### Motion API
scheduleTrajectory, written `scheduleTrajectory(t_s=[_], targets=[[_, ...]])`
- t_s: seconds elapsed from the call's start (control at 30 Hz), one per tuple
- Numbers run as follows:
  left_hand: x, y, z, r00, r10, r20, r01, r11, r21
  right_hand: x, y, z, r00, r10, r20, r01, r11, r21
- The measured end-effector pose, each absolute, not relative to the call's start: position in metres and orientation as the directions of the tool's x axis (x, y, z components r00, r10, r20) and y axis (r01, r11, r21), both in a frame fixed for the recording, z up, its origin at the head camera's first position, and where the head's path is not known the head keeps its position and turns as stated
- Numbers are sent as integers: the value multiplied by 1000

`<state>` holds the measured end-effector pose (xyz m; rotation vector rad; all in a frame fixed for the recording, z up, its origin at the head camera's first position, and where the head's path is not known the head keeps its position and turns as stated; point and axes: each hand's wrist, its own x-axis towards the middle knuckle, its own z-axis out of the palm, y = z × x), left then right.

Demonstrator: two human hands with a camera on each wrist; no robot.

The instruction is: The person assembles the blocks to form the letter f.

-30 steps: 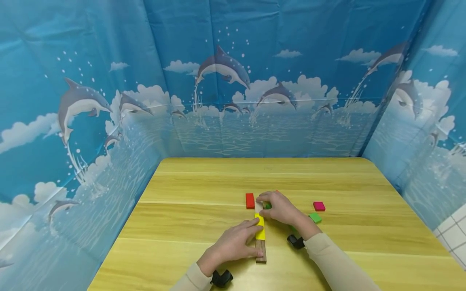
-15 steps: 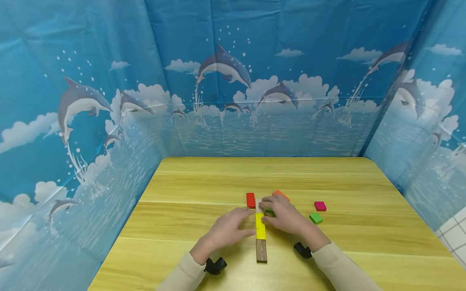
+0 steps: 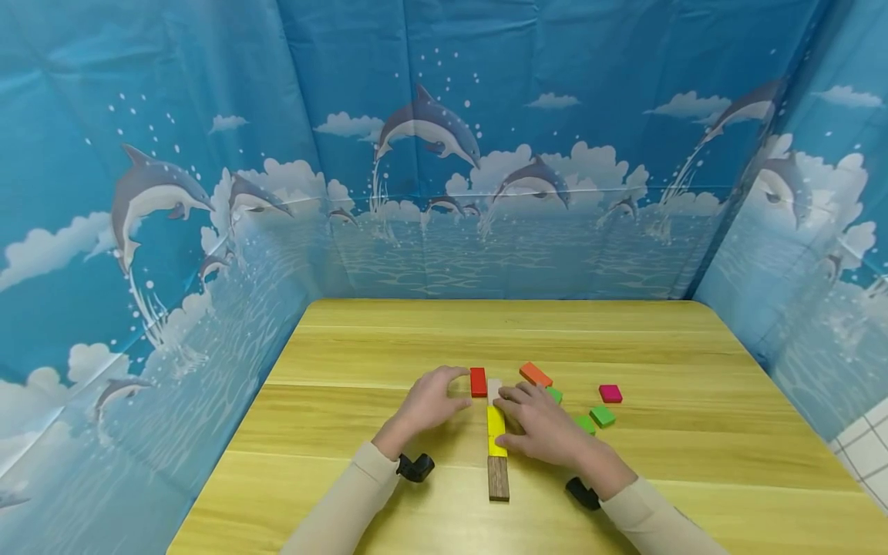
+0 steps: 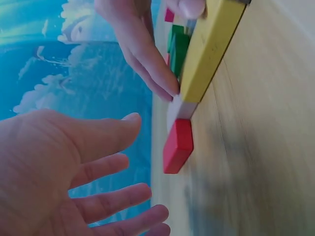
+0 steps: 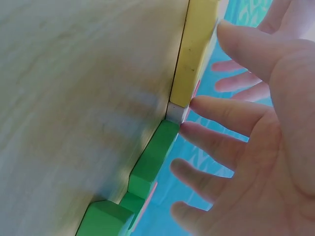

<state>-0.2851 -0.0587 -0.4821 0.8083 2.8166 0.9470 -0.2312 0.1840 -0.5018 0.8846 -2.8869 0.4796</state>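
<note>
Left hand [image 3: 432, 401], formerly beside the yellow block [image 3: 496, 428], has shifted to ten o'clock of it, near the red block [image 3: 478, 382]; its digits are spread, gripping nothing. At three o'clock the right hand [image 3: 544, 428] lies loosely parted along the row, unclamped; contact cannot be told. Yellow sits mid-row, pale block [image 3: 494, 391] at twelve, brown block [image 3: 498, 479] at six. Judged light, rigid, sturdy and slightly slippery; best pinched by its long sides. Wood-grained table [image 3: 388, 339] below; dolphin-printed curtain [image 3: 444, 254] at twelve, white tiles [image 3: 867, 451] at three.
</note>
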Motion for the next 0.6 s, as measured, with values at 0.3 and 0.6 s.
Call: scheduleTrajectory(t_s=[0.3, 0.6], targets=[[-309, -47, -496, -853, 518, 68, 456, 675, 580, -230, 180, -501, -842, -524, 131, -539, 802, -258], [-328, -39, -500, -828, 560, 33, 495, 701, 513, -230, 180, -501, -842, -523, 133, -539, 809, -235]])
